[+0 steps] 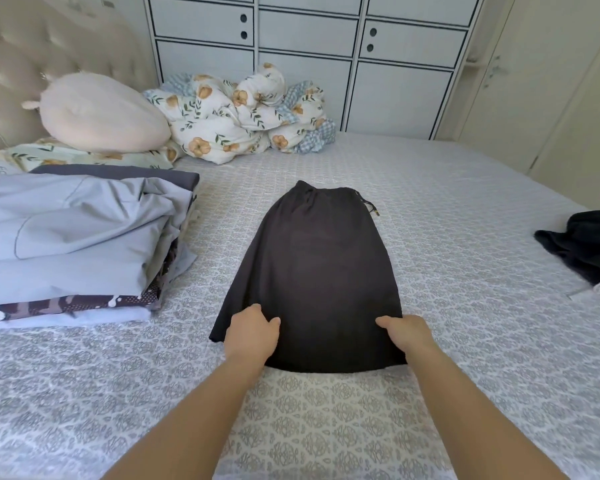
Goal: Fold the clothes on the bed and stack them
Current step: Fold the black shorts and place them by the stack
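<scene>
Left hand and right hand gripping near hem corners of dark shorts, spread flat on bed; folded stack beyond and outside left hand.

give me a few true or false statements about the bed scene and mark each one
1. Both hands, left hand and right hand, rest on the near end of the dark garment. True.
2. The garment's drawstring waistband points toward the person. False: it lies at the far end.
3. A stack of folded clothes sits left of the garment. True.
4. The floral duvet is spread flat. False: it is bunched up by the cabinets.
</scene>
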